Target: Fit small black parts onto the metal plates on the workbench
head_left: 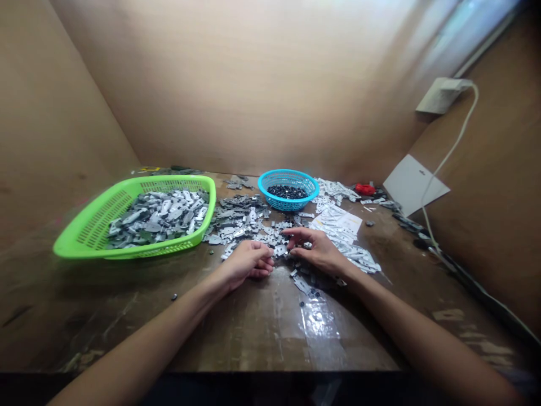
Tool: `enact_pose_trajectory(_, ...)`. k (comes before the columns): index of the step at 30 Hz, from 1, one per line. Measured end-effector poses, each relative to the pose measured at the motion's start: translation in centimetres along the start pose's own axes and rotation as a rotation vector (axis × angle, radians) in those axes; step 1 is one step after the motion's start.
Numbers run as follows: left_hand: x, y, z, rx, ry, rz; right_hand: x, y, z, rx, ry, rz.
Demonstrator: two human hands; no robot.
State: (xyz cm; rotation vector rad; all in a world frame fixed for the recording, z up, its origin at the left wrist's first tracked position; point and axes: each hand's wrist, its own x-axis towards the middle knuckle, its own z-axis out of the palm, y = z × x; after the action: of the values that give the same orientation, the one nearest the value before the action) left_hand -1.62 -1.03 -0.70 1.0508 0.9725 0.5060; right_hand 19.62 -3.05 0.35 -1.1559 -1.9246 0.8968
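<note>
A small, pale grey plate (279, 250) showed just beside the fingertips of my left hand (250, 261), in the gap between it and my right hand (318, 251). It looked flat and metallic, and its face caught the light. Behind it, loose plates (239, 232) lay heaped at mixed angles; whether mine was lifted clear, I couldn't tell.

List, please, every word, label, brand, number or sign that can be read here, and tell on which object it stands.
No text can be read.
White paper among the metal parts: faint yellowish marks, too blurred to read.
White card by the right wall: no lettering can be made out.
</note>
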Motion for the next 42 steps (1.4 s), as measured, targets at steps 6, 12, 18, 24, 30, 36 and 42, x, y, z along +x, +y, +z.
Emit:
enact_pose_trajectory(6, -0.1, 0.0, 0.0, 0.011, 0.019, 0.01, 0.2, 0.2, -0.3, 0.018, 0.037, -0.002)
enact_pose_trajectory(12, -0.1, 0.1, 0.0, 0.041, 0.024, 0.005, 0.4, 0.3, -1.2, -0.144, 0.099, -0.037)
enact_pose_trajectory(18, -0.3, 0.0, 0.1, 0.146, -0.046, -0.009, 0.5, 1.8, -2.2, -0.461, 0.181, -0.013)
enact_pose_trajectory(24, -0.5, 0.0, 0.4, 0.235, -0.106, -0.036, 0.8, 2.8, -1.6, -0.662, 0.123, -0.075)
enact_pose_trajectory(30, -0.5, 0.0, 0.4, 0.237, -0.105, -0.036, 1.6, 3.3, -0.8, -0.85, 0.089, -0.103)
enact_pose_trajectory(36, -0.5, 0.1, 0.4, 0.225, -0.087, -0.035, 1.4, 3.6, -1.9, -0.875, 0.093, -0.051)
enact_pose_trajectory(42, -0.6, 0.1, 0.4, 0.226, -0.084, -0.042, 1.6, 3.4, -1.6, -0.808, 0.1, -0.082)
